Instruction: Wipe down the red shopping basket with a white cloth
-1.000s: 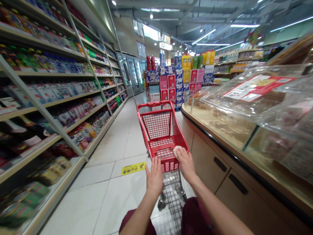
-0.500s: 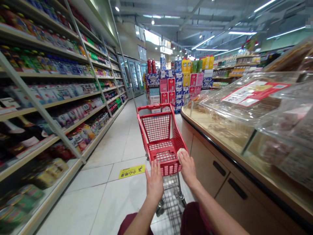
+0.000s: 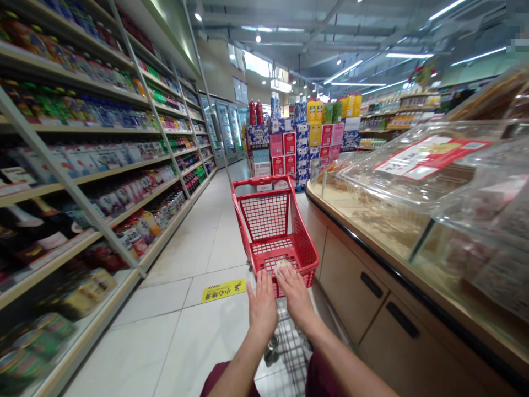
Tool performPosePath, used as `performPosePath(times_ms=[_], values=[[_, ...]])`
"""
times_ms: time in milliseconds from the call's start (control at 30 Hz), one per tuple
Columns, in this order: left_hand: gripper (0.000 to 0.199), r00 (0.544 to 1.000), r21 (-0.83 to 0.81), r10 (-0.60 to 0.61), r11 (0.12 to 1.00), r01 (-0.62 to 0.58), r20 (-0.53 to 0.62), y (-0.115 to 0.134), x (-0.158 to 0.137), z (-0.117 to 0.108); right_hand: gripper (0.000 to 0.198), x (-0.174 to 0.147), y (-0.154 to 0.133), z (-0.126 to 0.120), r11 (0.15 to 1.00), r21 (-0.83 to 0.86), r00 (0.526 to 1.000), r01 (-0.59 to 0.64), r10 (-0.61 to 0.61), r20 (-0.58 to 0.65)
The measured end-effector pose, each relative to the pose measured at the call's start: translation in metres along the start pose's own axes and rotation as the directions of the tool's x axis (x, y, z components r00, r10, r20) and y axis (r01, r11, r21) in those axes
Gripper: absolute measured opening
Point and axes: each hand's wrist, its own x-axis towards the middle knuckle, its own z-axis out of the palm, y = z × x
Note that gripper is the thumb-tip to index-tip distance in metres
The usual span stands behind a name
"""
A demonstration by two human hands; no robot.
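At lower centre, the left hand [image 3: 263, 310] is laid nearly flat at the near rim of the red shopping cart [image 3: 306, 245]; by the partly curled right hand [image 3: 295, 295], a white cloth [image 3: 282, 265] is held there. Open floor [image 3: 169, 325] is seen at lower left — the right is blocked by a display counter [image 3: 341, 270], the left edge by drink shelves [image 3: 124, 169].

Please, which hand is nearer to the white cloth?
Right. The right hand holds the white cloth; the left hand is left of it, at the red shopping cart's near rim.
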Motion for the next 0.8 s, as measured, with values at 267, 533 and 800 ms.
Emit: performPosePath(times_ms=[267, 533, 800], values=[[0.060, 0.999, -0.018, 0.042, 0.999, -0.041, 0.010, -0.003, -0.003, -0.001, 0.047, 0.002, 0.008, -0.005, 0.970, -0.082, 0.973, -0.227, 0.222, -0.065], [0.062, 0.997, -0.027, 0.069, 0.997, -0.069, 0.020, -0.007, -0.004, -0.001, 0.049, 0.004, 0.015, -0.012, 0.972, -0.081, 0.975, -0.221, 0.221, -0.014], [0.060, 0.997, -0.028, 0.038, 0.999, -0.036, 0.062, -0.003, -0.003, -0.004, 0.052, -0.001, -0.003, 0.003, 0.999, -0.029, 1.000, 0.029, -0.029, -0.003]])
